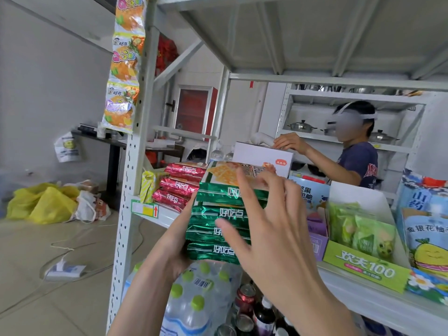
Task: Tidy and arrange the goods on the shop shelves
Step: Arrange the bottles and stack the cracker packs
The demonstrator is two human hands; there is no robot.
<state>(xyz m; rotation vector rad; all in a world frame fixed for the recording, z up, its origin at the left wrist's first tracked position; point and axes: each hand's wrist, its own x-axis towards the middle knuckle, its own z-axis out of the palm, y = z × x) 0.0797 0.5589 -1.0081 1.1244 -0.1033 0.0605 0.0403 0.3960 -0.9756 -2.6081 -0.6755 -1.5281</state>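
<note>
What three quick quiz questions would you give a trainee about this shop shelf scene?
1. True or false: the stack of green biscuit packets lies on the floor.
2. Which colour are the biscuit packets stacked on the shelf left of the green stack? A red, B blue, C black.
3. Fill the gap: the shrink-wrapped bottles below the stack have ____ caps.
Key: 1 false, the left hand holds it up, and the right hand spreads its fingers across its front. 2 A. 3 green.
</note>
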